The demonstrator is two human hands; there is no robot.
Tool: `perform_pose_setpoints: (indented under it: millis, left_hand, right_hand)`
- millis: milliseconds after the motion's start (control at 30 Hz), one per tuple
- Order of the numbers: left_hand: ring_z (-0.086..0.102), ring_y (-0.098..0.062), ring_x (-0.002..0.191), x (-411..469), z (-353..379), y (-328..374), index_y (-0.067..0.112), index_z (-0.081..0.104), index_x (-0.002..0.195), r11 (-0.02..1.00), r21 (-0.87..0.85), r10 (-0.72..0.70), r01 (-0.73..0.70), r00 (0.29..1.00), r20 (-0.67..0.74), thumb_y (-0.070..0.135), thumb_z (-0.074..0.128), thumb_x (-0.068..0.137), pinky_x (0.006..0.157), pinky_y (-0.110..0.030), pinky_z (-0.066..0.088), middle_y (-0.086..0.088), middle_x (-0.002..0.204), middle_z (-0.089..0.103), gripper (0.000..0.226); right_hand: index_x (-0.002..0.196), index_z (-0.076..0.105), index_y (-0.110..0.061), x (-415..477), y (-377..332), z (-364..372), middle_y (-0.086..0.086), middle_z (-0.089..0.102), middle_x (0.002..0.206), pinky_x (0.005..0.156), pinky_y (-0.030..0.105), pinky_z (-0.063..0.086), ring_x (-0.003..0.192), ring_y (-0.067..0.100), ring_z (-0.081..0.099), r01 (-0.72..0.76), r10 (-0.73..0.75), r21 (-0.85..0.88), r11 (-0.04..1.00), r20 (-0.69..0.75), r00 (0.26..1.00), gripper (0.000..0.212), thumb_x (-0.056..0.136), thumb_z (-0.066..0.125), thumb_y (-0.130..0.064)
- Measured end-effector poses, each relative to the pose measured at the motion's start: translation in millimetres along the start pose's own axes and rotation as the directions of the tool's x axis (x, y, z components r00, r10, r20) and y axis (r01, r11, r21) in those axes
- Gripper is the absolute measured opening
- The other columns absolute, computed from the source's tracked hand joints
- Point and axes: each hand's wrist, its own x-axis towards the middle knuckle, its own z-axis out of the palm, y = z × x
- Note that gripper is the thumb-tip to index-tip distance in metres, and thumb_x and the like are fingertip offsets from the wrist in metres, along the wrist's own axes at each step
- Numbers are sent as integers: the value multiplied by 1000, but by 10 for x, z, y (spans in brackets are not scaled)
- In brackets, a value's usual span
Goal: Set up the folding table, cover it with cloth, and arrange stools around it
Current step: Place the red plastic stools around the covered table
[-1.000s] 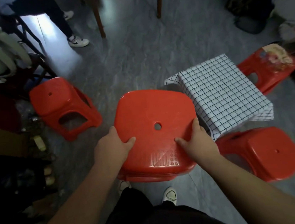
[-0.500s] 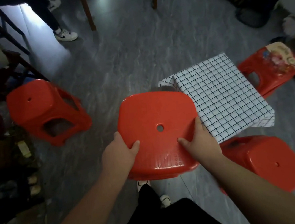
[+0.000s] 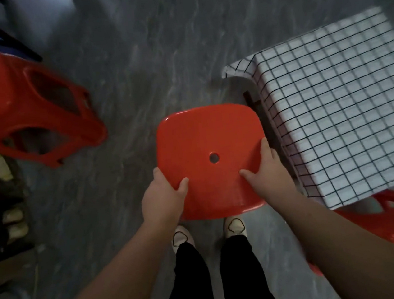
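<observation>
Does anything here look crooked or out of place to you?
Yes. The white, black-checked cloth sits askew: at one corner it bunches up, leaving the table's pale rounded corner bare. A red plastic stool at the left stands well apart from the table, unlike the hole-topped red stool held beside it.

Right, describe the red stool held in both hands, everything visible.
The red stool looks like glossy moulded plastic. Only its seat shows, from above: a rounded square with one small round hole near the middle; the legs are hidden. The left hand and right hand grip its near corners, thumbs on top. It is close beside the checked cloth. Whether it touches the floor cannot be told.
</observation>
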Motion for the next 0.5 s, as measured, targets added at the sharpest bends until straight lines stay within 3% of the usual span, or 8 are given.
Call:
perform_pose_setpoints:
  millis: [267, 500]
  left_hand:
    - [65, -25, 99, 476, 851, -108, 19, 41, 131, 987, -118, -105, 106, 994, 15, 54, 61, 89, 76, -34, 49, -2, 112, 66, 58]
    - [62, -29, 108, 640, 1127, -221, 11, 31, 140, 978, -101, -179, 185, 982, 65, 56, 56, 91, 84, -40, 54, -9, 124, 61, 72]
  right_hand:
    - [160, -1, -30, 930, 289, 474, 5, 22, 162, 102, 50, 45, 135, 34, 46, 81, -78, -67, 994, 52, 996, 104, 86, 72, -42]
    - [157, -7, -36, 1139, 289, 678, 6, 13, 166, 106, 57, 43, 142, 35, 37, 107, -98, -127, 986, 75, 992, 104, 87, 70, -45]
